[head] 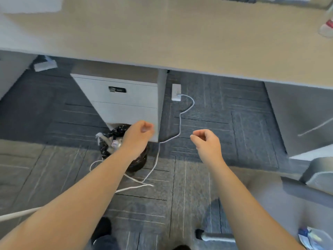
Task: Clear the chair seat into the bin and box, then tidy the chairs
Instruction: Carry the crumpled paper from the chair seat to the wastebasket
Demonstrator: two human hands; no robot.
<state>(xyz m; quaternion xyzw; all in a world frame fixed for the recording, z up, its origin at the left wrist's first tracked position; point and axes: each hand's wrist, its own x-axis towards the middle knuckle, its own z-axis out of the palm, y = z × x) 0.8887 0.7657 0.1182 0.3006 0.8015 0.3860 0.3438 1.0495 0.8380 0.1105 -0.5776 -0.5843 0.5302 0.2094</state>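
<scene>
A small bin (115, 141) lined with a black bag stands on the carpet in front of a white drawer cabinet (122, 100), with crumpled paper inside. My left hand (138, 136) hovers right over the bin, fingers loosely curled, nothing visible in it. My right hand (207, 141) hangs in the air to the right of the bin, fingers loosely curled and holding nothing. A grey chair (310, 188) shows partly at the right edge, with one of its base legs (216, 237) at the bottom. Some crumpled wrappers (311, 239) lie at the bottom right corner. No box is in view.
A long beige desk (180, 42) spans the top. A white power strip (176, 92) lies on the floor under it, its white cable (156, 159) trailing past the bin. My shoes (102, 230) are at the bottom. Another person's shoe (327, 27) is at top right.
</scene>
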